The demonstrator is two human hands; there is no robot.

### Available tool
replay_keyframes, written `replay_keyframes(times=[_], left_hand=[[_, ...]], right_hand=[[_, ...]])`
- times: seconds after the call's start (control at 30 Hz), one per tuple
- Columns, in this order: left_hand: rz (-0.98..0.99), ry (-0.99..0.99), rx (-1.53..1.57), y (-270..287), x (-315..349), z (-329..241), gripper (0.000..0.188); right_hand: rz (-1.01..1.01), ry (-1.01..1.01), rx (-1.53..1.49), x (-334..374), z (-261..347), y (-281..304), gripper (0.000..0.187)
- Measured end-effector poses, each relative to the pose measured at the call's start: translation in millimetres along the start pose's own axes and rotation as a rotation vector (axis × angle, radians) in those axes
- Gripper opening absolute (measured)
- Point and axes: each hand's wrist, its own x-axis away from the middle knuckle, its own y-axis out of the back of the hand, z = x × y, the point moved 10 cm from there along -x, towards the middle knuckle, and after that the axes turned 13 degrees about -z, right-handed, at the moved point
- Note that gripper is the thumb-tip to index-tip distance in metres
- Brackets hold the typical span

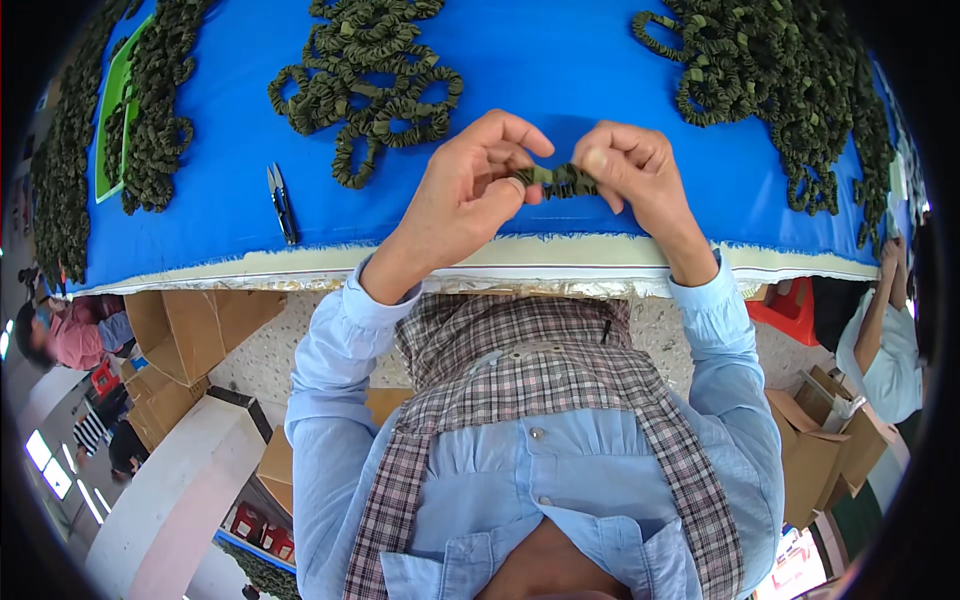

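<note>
A dark green gathered scrunchie point(565, 182) is stretched between my two hands, just above the near edge of the blue-covered table point(330, 215). My left hand point(470, 185) is closed on its left end, with thumb and fingers pinching and the forefinger curved over. My right hand point(635, 170) pinches the other end between thumb and fingers. A smoother, lighter green stretch shows near the left fingers. Beyond my left hand lies a loose heap of similar scrunchies point(375, 85). Thread snips point(282, 205) with dark handles rest on the cloth to the left.
A large scrunchie pile point(780, 85) covers the far right, and another pile point(155, 110) lies left around a green tray point(103, 165). Cardboard boxes point(190, 330) stand below the table's left edge. A red stool point(790, 310) and a person point(880, 345) are at right.
</note>
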Motion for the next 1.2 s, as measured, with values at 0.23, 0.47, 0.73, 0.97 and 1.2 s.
replay_keyframes(times=[0.23, 0.47, 0.73, 0.97, 1.2], left_hand=[[0.144, 0.074, 0.025, -1.5, -0.5, 6.3, 0.04], [0.025, 0.043, 0.041, 3.4, -4.9, 7.7, 0.025], [-0.21, -0.272, -0.347, -7.4, -2.4, -11.1, 0.019], [-0.181, -0.296, -0.382, -1.9, -1.4, -7.1, 0.006], [-0.097, -0.162, -0.13, 12.8, 0.2, -0.7, 0.02]], right_hand=[[0.062, -0.002, -0.039, 3.4, 6.3, 1.1, 0.014], [-0.003, -0.006, -0.113, -0.7, 5.7, 3.4, 0.015], [0.029, 0.076, -0.064, 1.8, 8.1, -1.7, 0.018], [-0.088, 0.028, -0.146, -1.5, 4.5, 13.2, 0.017], [-0.129, -0.021, -0.172, -6.4, 1.9, 21.9, 0.014]])
